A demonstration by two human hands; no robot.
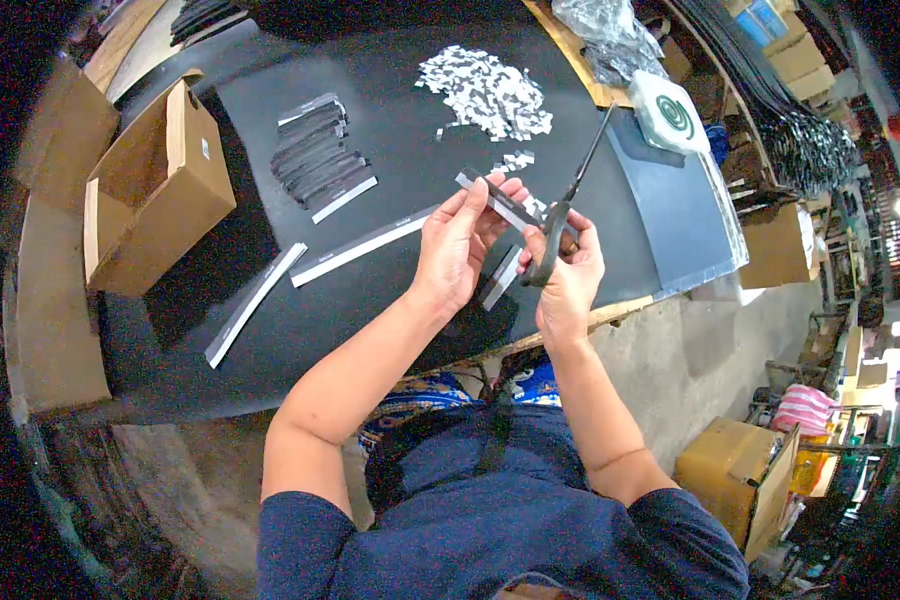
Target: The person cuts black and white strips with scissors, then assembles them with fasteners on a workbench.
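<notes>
Black table [390, 300], strip [498, 200] between hands

We see everything from one camera worn on the head, facing forward and steeply down over our own arms onto the black worktop [390, 90]; it sits close to the hands, and its wide fisheye lens bends the workshop floor [700, 350] around the edges

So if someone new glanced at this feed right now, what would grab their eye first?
Probably the two hands at centre: the left hand pinches a dark strip while the right hand grips black scissors pointing up and away. Next, the heap of small white cut pieces at the far side of the black table.
</notes>
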